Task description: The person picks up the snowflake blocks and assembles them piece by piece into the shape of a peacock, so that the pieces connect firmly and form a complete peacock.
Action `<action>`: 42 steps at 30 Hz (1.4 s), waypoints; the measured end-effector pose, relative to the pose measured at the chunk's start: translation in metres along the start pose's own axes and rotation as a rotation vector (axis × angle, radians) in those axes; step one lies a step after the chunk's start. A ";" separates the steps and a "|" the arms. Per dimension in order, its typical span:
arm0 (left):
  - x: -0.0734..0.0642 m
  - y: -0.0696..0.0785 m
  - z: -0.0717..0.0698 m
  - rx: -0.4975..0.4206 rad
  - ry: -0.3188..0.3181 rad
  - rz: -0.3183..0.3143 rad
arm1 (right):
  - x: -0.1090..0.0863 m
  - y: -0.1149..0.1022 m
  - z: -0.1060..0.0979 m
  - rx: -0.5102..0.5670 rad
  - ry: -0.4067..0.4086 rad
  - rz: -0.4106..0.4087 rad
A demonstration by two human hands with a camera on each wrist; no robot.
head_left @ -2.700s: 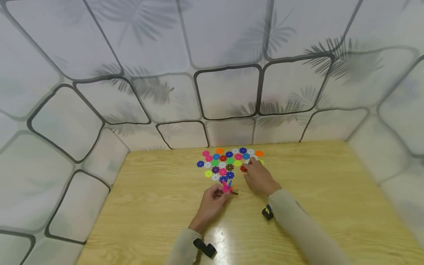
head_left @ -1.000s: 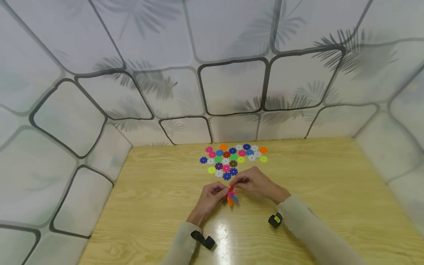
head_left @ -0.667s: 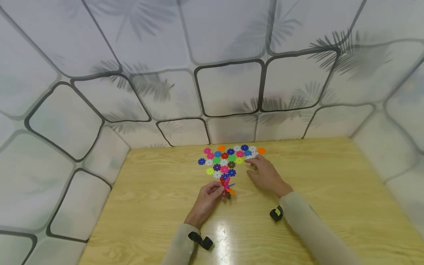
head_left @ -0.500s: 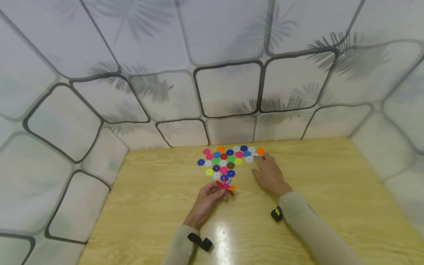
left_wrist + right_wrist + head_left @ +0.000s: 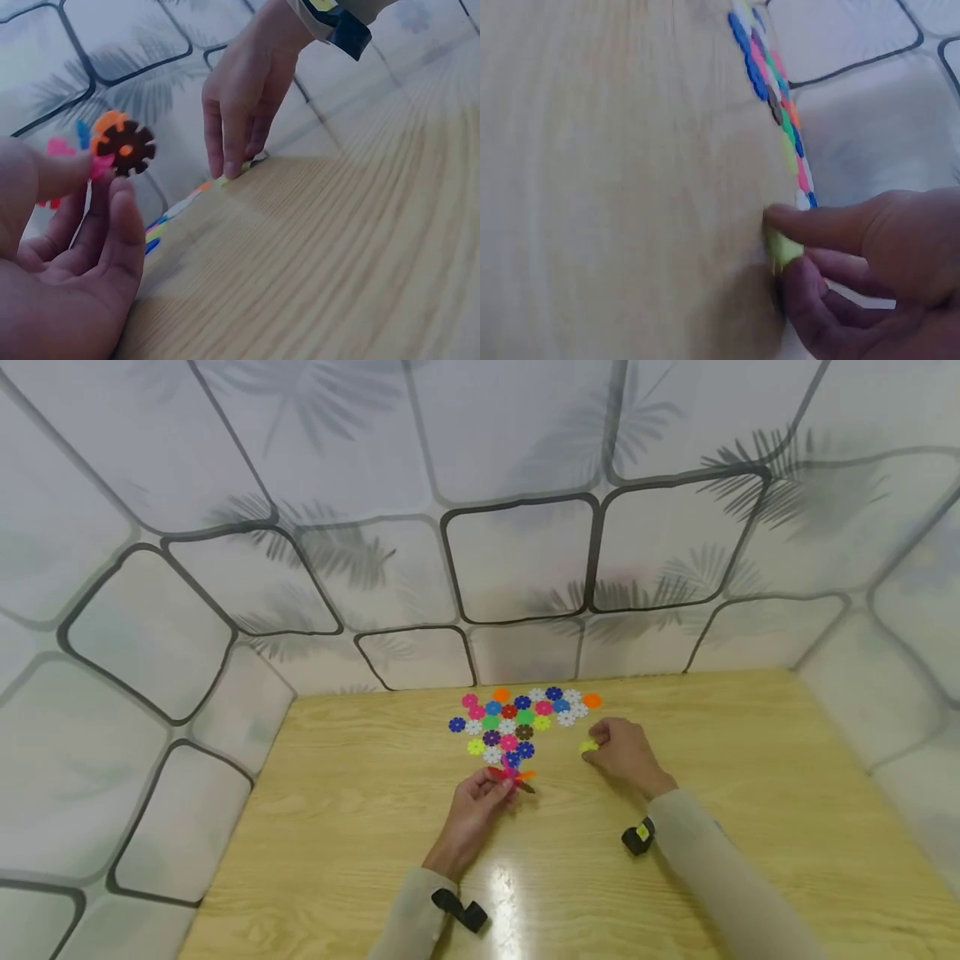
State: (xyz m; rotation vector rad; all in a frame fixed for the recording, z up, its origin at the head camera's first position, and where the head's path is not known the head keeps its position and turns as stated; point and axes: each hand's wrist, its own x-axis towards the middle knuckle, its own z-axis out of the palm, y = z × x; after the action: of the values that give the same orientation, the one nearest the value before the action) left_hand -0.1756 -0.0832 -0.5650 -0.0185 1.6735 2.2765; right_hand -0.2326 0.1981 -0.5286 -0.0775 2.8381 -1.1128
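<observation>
In the head view my left hand (image 5: 474, 810) pinches a cluster of interlocking snowflake discs (image 5: 512, 774) between thumb and fingers. The left wrist view shows its parts more closely: a dark brown disc (image 5: 144, 150) faces the camera, with orange, blue, pink and red discs behind or beside it. My right hand (image 5: 628, 752) pinches a single yellow snowflake disc (image 5: 588, 747), low over the table to the right of the cluster. Seen from the right wrist, thumb and fingertips meet on that yellow disc (image 5: 786, 250), and the fingers hide part of it.
Beyond the hands, several loose discs lie flat in close rows, among them a green disc (image 5: 491, 722) and an orange disc (image 5: 592, 701) at the right end. The wooden table (image 5: 337, 827) meets a patterned fabric wall (image 5: 525, 568) at the back.
A red disc has joined the cluster, brought there by my right hand. That hand then went back to the rows and drew the yellow disc from their right end toward me.
</observation>
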 end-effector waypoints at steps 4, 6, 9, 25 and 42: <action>-0.001 -0.002 0.014 -0.014 0.083 0.039 | -0.018 0.002 0.007 0.109 -0.018 -0.028; -0.001 -0.003 0.021 0.005 0.123 0.065 | -0.031 -0.001 0.012 0.188 -0.016 -0.058; -0.004 -0.003 0.029 0.031 0.168 0.110 | -0.049 -0.010 0.019 0.326 -0.023 -0.114; -0.012 -0.013 0.048 0.005 0.320 0.170 | -0.077 -0.046 0.037 0.504 0.091 -0.259; -0.006 -0.022 0.043 -0.016 0.347 0.191 | -0.015 -0.033 0.031 0.217 0.021 -0.282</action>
State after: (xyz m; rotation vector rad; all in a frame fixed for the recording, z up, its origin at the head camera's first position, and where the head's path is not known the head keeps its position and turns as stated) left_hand -0.1569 -0.0386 -0.5706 -0.2841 1.8952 2.5442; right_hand -0.2136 0.1546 -0.5275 -0.4637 2.7635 -1.4761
